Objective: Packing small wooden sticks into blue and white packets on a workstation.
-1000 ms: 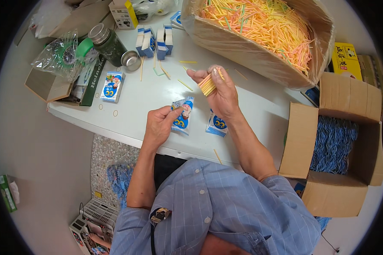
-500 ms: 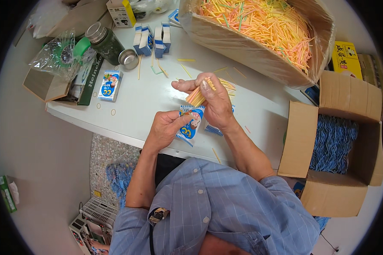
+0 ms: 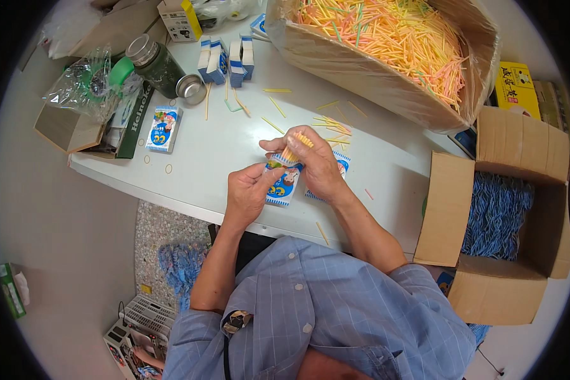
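While over a white table (image 3: 221, 152) beside boxes, left hand (image 3: 247, 193) pinched blue packet (image 3: 284, 183), right hand (image 3: 316, 166) closed on sticks (image 3: 292, 149).

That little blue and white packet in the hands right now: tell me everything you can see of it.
The packet is a small flat pouch, blue and white with a cartoon print, glossy like plastic film. It is held above the white table, near its front edge, tilted with its open top up and to the right. The left hand pinches its left side; the right hand holds a bundle of thin yellow sticks at its mouth. Its lower right part is hidden.
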A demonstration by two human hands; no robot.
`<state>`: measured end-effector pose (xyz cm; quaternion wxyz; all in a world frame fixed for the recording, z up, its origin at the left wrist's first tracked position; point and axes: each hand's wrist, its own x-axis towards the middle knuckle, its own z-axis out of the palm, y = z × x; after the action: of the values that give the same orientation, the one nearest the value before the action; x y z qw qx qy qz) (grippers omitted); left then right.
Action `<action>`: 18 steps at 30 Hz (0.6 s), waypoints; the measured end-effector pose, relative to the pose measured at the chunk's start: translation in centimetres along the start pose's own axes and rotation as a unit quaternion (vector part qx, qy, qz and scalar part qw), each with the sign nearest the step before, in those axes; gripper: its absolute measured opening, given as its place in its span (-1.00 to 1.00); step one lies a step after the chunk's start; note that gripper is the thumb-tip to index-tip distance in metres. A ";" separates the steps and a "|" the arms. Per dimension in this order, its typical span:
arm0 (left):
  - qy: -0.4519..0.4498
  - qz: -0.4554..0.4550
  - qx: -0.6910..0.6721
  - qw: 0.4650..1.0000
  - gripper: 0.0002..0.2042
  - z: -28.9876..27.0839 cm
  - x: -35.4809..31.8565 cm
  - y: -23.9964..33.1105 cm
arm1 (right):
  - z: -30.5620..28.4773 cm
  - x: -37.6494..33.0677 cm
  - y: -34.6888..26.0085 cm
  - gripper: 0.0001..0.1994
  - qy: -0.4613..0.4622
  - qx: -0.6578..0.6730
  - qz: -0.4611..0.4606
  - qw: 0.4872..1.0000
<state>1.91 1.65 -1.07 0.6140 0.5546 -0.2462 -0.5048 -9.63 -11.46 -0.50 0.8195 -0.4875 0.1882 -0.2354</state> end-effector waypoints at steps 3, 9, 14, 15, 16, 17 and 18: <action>-0.004 0.022 -0.029 0.999 -0.83 0.6 0.1 -0.3 | 0.9 -0.3 -0.2 -0.83 0.007 -0.052 0.054 0.997; 0.039 0.008 -0.052 0.998 -0.81 1.0 0.2 -0.1 | -0.2 0.1 -0.2 -0.58 0.002 -0.110 -0.094 0.989; 0.043 0.055 -0.091 0.993 -0.81 0.4 0.0 -0.8 | -0.5 -0.7 -1.6 -0.53 -0.149 -0.362 -0.119 0.912; 0.063 0.055 -0.100 0.991 -0.81 0.5 0.0 -0.7 | -0.4 -0.8 -1.5 -0.53 -0.150 -0.362 -0.119 0.912; 0.064 0.055 -0.100 0.991 -0.81 0.5 0.0 -0.7 | -0.2 -0.9 -1.4 -0.54 -0.082 -0.271 -0.115 0.952; 0.088 0.072 -0.095 0.989 -0.81 0.5 0.1 -0.7 | 0.0 -0.9 -1.2 -0.54 -0.013 -0.175 -0.109 0.978; 0.112 0.088 -0.090 0.986 -0.80 0.5 0.1 -0.7 | -0.2 -0.9 -1.1 -0.65 0.029 -0.191 -0.119 0.974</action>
<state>1.25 1.40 -1.63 0.7272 0.5259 -0.1773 -0.4039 -10.70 -11.58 0.49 0.6714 -0.6469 0.1947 -0.3048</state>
